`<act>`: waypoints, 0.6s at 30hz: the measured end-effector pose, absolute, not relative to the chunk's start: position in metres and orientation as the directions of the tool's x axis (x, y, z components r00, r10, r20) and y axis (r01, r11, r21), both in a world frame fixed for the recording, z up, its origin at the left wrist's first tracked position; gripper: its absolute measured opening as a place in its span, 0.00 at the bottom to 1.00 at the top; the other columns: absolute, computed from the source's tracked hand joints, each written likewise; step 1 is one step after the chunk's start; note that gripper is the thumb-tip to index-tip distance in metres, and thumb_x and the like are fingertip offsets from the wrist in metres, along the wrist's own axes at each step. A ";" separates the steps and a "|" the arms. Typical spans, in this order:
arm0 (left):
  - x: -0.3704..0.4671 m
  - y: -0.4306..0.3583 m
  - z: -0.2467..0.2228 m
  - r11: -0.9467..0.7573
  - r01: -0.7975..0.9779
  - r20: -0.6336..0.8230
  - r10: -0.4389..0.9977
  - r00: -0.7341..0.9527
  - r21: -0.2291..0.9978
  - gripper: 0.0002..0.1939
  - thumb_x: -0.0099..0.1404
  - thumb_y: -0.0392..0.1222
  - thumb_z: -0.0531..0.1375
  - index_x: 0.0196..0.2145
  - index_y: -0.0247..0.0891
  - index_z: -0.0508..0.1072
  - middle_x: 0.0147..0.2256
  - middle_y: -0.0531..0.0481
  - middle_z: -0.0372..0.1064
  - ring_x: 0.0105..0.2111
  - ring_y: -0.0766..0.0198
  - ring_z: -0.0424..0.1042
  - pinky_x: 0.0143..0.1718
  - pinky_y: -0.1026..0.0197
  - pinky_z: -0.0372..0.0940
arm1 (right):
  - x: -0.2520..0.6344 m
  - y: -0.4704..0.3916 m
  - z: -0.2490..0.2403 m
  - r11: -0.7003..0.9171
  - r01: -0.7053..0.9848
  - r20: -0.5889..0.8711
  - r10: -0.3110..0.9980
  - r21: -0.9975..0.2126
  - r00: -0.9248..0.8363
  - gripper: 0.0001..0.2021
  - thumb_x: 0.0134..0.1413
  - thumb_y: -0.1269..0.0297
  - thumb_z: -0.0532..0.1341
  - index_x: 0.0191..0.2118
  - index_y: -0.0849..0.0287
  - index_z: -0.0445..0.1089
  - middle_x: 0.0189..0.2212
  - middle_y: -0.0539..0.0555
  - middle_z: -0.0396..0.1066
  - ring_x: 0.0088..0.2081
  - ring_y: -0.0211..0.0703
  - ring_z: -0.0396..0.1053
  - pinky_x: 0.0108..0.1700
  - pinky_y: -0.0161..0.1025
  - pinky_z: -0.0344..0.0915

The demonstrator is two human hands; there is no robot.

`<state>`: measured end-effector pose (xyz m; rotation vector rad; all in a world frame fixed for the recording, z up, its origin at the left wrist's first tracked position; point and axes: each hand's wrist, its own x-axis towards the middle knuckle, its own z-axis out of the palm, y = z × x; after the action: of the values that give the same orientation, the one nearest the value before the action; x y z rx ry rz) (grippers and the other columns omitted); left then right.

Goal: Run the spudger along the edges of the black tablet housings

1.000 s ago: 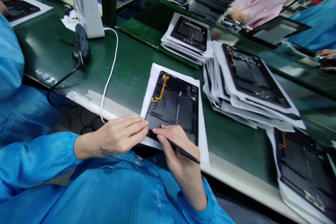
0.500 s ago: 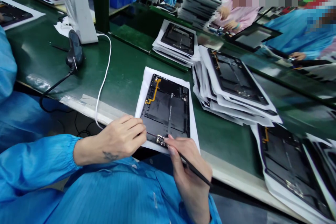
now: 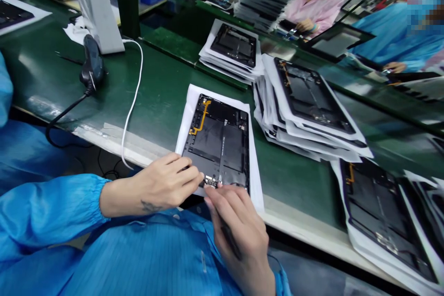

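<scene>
An opened tablet housing (image 3: 204, 148) lies on a white foam sheet (image 3: 255, 189), its inside facing up, with an orange flex cable (image 3: 204, 118) along its upper left. At the housing's near edge sits a small circuit board (image 3: 210, 181). My left hand (image 3: 163, 180) is closed, its fingertips at the board's left end; whatever they pinch is hidden. From the right, my right hand (image 3: 241, 233) reaches in with thumb and fingertips at the board's near side. A slim black pen-like tool (image 3: 231, 238) is tucked in that hand, its tip out of sight.
Stacks of tablet housings on foam sheets (image 3: 312, 97) stand right of and behind the workpiece. A white cable (image 3: 133, 101) runs to a white stand-like device (image 3: 104, 18). A dark corded tool (image 3: 92, 64) rests at left. Co-workers (image 3: 385, 41) sit across the table.
My left fingertips have moved right to the board. My right hand has shifted left and turned, so the black tool now lies inside the palm instead of sticking out to the right.
</scene>
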<state>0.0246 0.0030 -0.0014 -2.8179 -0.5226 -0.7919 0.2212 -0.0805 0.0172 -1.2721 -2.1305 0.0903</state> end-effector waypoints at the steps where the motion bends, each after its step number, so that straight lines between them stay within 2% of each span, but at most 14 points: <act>1: 0.025 0.003 -0.001 -0.924 0.379 0.545 0.289 0.787 -0.056 0.12 0.75 0.32 0.50 0.42 0.30 0.74 0.38 0.43 0.74 0.39 0.58 0.73 0.42 0.55 0.68 | 0.222 -0.080 0.016 0.512 0.746 0.501 0.820 -0.426 -0.278 0.15 0.62 0.79 0.59 0.50 0.58 0.71 0.34 0.56 0.74 0.40 0.47 0.71 0.41 0.44 0.72; 3: 0.025 0.003 -0.001 -0.922 0.384 0.575 0.290 0.765 -0.045 0.13 0.75 0.31 0.49 0.43 0.27 0.74 0.38 0.42 0.75 0.39 0.58 0.74 0.42 0.55 0.68 | 0.223 -0.080 0.015 0.501 0.719 0.522 0.823 -0.482 -0.223 0.15 0.61 0.81 0.59 0.49 0.58 0.71 0.35 0.55 0.74 0.39 0.46 0.71 0.42 0.43 0.71; 7: 0.024 0.001 -0.002 -0.922 0.387 0.601 0.314 0.735 0.009 0.12 0.75 0.31 0.50 0.44 0.28 0.74 0.39 0.41 0.76 0.40 0.58 0.75 0.44 0.56 0.69 | 0.225 -0.078 0.012 0.536 0.710 0.537 0.803 -0.457 -0.260 0.14 0.61 0.80 0.59 0.49 0.58 0.72 0.34 0.56 0.74 0.40 0.47 0.70 0.42 0.44 0.70; 9: 0.019 0.003 -0.004 -0.920 0.365 0.571 0.379 0.728 0.144 0.14 0.74 0.29 0.49 0.45 0.32 0.74 0.41 0.43 0.77 0.43 0.59 0.76 0.47 0.56 0.69 | 0.227 -0.077 0.011 0.524 0.684 0.511 0.822 -0.507 -0.251 0.13 0.61 0.80 0.60 0.48 0.58 0.72 0.34 0.55 0.74 0.40 0.46 0.70 0.42 0.43 0.70; 11: 0.013 0.011 -0.004 -0.854 0.346 0.506 0.511 0.695 0.388 0.18 0.71 0.26 0.48 0.48 0.36 0.75 0.47 0.45 0.77 0.50 0.59 0.74 0.54 0.54 0.68 | 0.230 -0.074 0.010 0.469 0.625 0.484 0.860 -0.624 -0.163 0.12 0.63 0.78 0.59 0.45 0.56 0.73 0.36 0.54 0.75 0.39 0.44 0.71 0.42 0.41 0.70; 13: 0.007 0.025 0.002 -0.670 0.333 0.390 0.690 0.610 0.663 0.22 0.69 0.28 0.49 0.55 0.40 0.73 0.59 0.45 0.70 0.61 0.56 0.67 0.62 0.50 0.63 | 0.233 -0.069 0.009 0.401 0.537 0.454 0.890 -0.742 -0.036 0.10 0.65 0.75 0.59 0.42 0.54 0.75 0.35 0.51 0.76 0.38 0.41 0.72 0.41 0.38 0.69; 15: 0.005 0.040 0.012 -0.392 0.286 0.207 0.834 0.511 0.874 0.28 0.68 0.33 0.54 0.64 0.44 0.65 0.68 0.45 0.56 0.68 0.51 0.56 0.64 0.46 0.61 | 0.236 -0.064 0.007 0.336 0.460 0.409 0.910 -0.822 0.066 0.09 0.66 0.70 0.59 0.41 0.52 0.77 0.33 0.50 0.75 0.36 0.40 0.72 0.38 0.37 0.69; 16: 0.006 0.047 0.018 -0.234 0.246 0.091 0.872 0.481 0.941 0.33 0.67 0.36 0.56 0.68 0.46 0.59 0.70 0.44 0.51 0.69 0.48 0.54 0.64 0.45 0.62 | 0.236 -0.061 0.006 0.313 0.434 0.390 0.916 -0.845 0.099 0.09 0.67 0.68 0.59 0.41 0.52 0.78 0.33 0.50 0.75 0.35 0.40 0.72 0.38 0.37 0.69; 18: 0.012 0.058 0.029 0.075 0.155 -0.139 0.880 0.453 0.985 0.42 0.65 0.41 0.61 0.72 0.47 0.48 0.72 0.43 0.42 0.69 0.46 0.53 0.60 0.46 0.66 | 0.237 -0.057 0.003 0.296 0.402 0.371 0.921 -0.866 0.122 0.09 0.67 0.65 0.59 0.40 0.52 0.78 0.32 0.51 0.75 0.34 0.41 0.72 0.37 0.37 0.69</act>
<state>0.0118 0.0579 0.0295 -3.3532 -2.3461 -1.6736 0.2366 -0.0566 0.0028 -1.2913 -1.4722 0.5971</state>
